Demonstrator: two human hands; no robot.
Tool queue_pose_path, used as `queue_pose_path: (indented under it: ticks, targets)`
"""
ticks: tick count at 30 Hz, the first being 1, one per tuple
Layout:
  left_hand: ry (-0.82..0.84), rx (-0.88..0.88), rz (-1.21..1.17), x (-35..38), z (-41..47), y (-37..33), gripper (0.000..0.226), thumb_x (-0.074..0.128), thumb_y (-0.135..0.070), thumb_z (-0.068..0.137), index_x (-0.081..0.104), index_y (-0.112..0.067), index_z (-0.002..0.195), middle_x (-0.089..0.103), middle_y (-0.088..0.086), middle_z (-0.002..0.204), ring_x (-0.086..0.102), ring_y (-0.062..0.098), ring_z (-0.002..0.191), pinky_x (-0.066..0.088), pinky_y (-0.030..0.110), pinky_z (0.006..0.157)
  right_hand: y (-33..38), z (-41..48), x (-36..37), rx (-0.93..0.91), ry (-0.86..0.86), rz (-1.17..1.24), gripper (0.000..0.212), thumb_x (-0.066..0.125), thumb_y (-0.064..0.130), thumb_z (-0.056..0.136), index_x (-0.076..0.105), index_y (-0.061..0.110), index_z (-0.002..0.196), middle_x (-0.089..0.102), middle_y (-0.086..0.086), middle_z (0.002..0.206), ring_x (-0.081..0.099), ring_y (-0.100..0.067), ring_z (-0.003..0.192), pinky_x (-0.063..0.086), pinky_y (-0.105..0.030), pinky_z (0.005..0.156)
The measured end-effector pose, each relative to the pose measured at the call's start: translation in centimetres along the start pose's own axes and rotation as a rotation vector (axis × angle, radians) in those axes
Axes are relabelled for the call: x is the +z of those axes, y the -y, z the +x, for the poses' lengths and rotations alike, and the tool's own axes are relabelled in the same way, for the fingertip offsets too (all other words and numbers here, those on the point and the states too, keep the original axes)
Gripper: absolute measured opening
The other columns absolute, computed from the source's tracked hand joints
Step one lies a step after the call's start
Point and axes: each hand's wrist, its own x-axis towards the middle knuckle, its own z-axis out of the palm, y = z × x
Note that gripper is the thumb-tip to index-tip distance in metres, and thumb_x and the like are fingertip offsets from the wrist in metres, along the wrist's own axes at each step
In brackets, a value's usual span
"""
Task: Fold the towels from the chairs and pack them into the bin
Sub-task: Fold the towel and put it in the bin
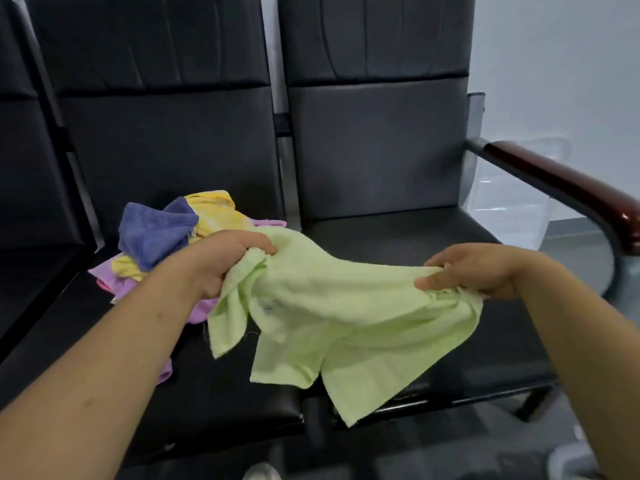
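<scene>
Clutching bunched edge of light green towel point(346, 306) in left hand point(221, 261), pinching opposite edge in right hand point(474, 271), suspending it over black chair seats point(398, 233), beside towel pile point(156, 233) lying on the left one.

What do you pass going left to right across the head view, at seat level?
In order: crumpled blue terry towel → left hand → light green terry towel stretched between both hands → right hand → dark red wooden armrest.
</scene>
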Motion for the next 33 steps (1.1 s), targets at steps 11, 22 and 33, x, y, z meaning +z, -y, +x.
queue_pose_path:
  ticks: [11,22,33]
  targets:
    - [0.15,0.142,-0.315,7.7,1.2,-1.3,0.025,0.057,-0.012,0.094,0.067,-0.002,0.115,0.073,0.016,0.102,0.073,0.026,0.089,0.061,0.036,0.073,-1.2,0.6,-5.7,-0.027,-1.001,-0.074,0.015,0.058,0.006,0.086,0.069,0.012,0.095,0.07,-0.018,0.091,0.067,-0.033,0.078,0.058,-0.038,0.072]
    - [0.3,0.065,-0.243,11.5,0.6,-1.6,0.027,0.054,-0.018,0.096,0.068,0.0,0.11,0.071,0.016,0.104,0.069,0.025,0.09,0.059,0.036,0.08,0.6,0.5,6.0,-0.48,-0.236,-0.059,0.024,0.069,0.025,0.091,0.065,0.025,0.115,0.073,0.007,0.1,0.071,-0.016,0.083,0.059,-0.032,0.069]
    - [0.07,-0.131,0.475,6.9,3.0,0.4,0.016,0.07,-0.011,0.089,0.071,-0.002,0.101,0.073,0.022,0.102,0.072,0.031,0.083,0.058,0.04,0.072,-1.4,-2.7,0.2,0.031,-0.113,-0.478,0.021,0.053,0.006,0.096,0.072,0.014,0.1,0.074,-0.008,0.068,0.068,-0.017,0.051,0.055,-0.027,0.052]
